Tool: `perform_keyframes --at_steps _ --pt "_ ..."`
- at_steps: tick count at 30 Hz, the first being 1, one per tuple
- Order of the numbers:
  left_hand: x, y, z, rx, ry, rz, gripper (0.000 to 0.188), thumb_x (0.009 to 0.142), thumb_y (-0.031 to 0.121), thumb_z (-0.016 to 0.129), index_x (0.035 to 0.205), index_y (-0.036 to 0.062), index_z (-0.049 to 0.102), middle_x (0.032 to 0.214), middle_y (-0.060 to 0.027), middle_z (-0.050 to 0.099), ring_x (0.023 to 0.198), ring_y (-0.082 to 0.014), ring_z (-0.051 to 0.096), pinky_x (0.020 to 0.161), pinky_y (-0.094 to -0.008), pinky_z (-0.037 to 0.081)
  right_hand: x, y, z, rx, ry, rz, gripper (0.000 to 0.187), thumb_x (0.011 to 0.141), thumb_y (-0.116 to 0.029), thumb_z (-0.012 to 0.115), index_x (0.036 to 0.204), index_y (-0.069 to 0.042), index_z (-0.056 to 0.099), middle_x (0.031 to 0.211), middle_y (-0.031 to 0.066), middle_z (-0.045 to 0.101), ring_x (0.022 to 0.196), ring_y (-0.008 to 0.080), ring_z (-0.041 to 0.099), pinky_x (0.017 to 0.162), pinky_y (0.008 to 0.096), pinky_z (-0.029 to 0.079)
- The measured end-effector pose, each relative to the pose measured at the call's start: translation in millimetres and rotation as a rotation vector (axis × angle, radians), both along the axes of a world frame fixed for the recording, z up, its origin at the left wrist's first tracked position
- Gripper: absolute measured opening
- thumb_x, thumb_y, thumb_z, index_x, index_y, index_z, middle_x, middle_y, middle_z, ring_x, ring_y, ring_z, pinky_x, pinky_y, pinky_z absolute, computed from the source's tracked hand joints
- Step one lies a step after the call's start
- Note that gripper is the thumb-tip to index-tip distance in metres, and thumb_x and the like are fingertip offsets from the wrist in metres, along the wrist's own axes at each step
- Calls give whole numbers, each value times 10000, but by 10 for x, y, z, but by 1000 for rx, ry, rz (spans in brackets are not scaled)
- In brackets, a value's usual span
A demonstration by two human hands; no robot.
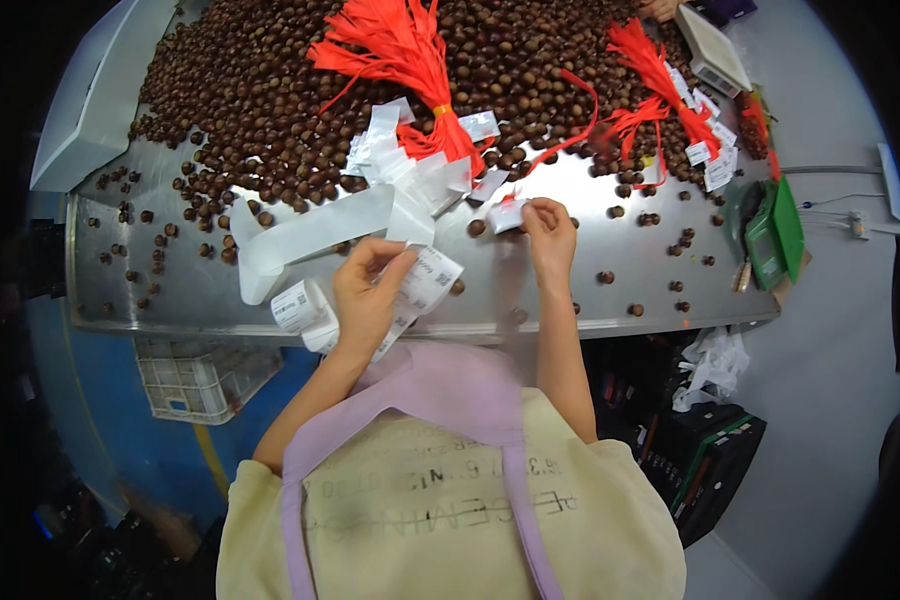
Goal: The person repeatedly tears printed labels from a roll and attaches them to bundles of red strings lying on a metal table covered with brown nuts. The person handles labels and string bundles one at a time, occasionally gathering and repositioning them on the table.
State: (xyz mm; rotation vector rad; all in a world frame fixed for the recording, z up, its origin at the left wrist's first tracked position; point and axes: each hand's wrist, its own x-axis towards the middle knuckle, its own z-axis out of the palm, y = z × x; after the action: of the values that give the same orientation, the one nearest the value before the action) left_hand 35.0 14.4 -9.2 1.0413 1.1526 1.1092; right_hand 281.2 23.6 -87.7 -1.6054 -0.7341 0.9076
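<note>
My left hand (366,290) is closed on a strip of printed white labels (431,279), pinched between thumb and fingers. One end of the strip coils into a small roll (302,308) beside the wrist, and a long pale backing strip (330,228) curls away over the table. To the right, my right hand (552,240) pinches a small white label (507,214) with a bit of red at its top. Just beyond both hands lies a bundle of red strips (440,130), tied with a yellow band, with white labels (385,140) around its lower end.
A large heap of brown round nuts (260,100) covers the far metal table (570,290); loose ones lie nearer. Another red bundle (660,75), a white scale (712,50) and a green box (775,235) are on the right. A white crate (195,385) stands below left. Another person's hand (658,9) shows at the far right.
</note>
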Motion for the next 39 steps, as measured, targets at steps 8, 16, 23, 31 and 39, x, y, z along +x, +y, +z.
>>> perform_keyframes --at_steps 8,16,23,31,39 --pt "138 -4 -2 40 -1 -74 89 801 53 654 850 4 599 901 -53 619 792 -96 571 711 -224 456 -714 -400 915 187 -70 424 270 763 -92 686 1007 -7 610 887 98 641 748 153 601 696 261 480" --pt "-101 130 243 6 230 -690 237 754 101 686 968 17 627 996 -66 617 845 -144 591 750 -268 468 -744 -488 858 127 50 467 170 770 -52 675 928 5 650 850 76 653 726 123 600 660 242 483" --pt "-17 19 161 -13 376 -633 149 765 40 664 908 -1 654 780 -37 578 704 -104 556 612 -253 442 -796 -507 846 243 -200 453 138 745 -60 692 877 -22 673 819 63 639 699 143 556 606 246 450" --pt "-53 -38 30 183 576 -613 126 757 45 668 876 5 652 718 -55 532 619 -145 516 560 -260 406 -737 -469 879 120 -209 613 145 709 -50 701 829 -13 628 801 50 613 743 181 531 670 287 436" --pt "-78 -20 64 -29 634 -554 235 709 128 728 903 15 661 858 -72 581 734 -204 563 662 -303 451 -738 -464 848 177 -279 532 128 714 -72 696 802 -34 610 806 46 621 813 208 539 734 314 424"
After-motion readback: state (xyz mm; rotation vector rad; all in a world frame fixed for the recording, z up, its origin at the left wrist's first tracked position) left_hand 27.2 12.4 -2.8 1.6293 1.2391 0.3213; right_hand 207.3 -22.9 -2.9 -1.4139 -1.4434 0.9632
